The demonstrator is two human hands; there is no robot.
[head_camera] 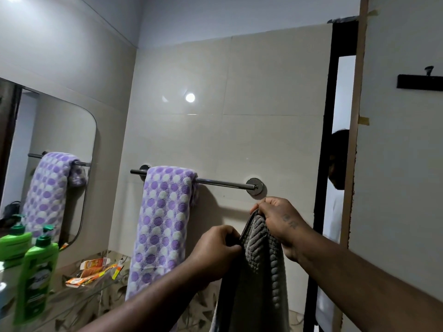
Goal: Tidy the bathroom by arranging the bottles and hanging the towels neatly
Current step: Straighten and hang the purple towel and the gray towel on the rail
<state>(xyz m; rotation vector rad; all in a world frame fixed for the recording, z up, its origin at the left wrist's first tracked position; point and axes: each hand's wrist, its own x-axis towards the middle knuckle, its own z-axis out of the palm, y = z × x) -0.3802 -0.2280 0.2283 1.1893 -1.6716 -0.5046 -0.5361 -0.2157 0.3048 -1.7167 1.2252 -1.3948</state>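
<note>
A grey textured towel (256,271) hangs from both my hands just below the right end of the chrome towel rail (223,182). My left hand (215,248) pinches its top edge on the left, and my right hand (280,219) grips the top corner a little higher. A purple-and-white dotted towel (163,221) is draped over the left part of the rail. A green pump bottle (36,279) stands on the glass shelf (72,305) at the lower left.
A rounded mirror (55,178) on the left wall reflects the dotted towel and bottle. Orange cartons and tubes (93,271) lie on the shelf. A person stands in the doorway gap (338,164) at right, beside the open door (395,164) with a black hook.
</note>
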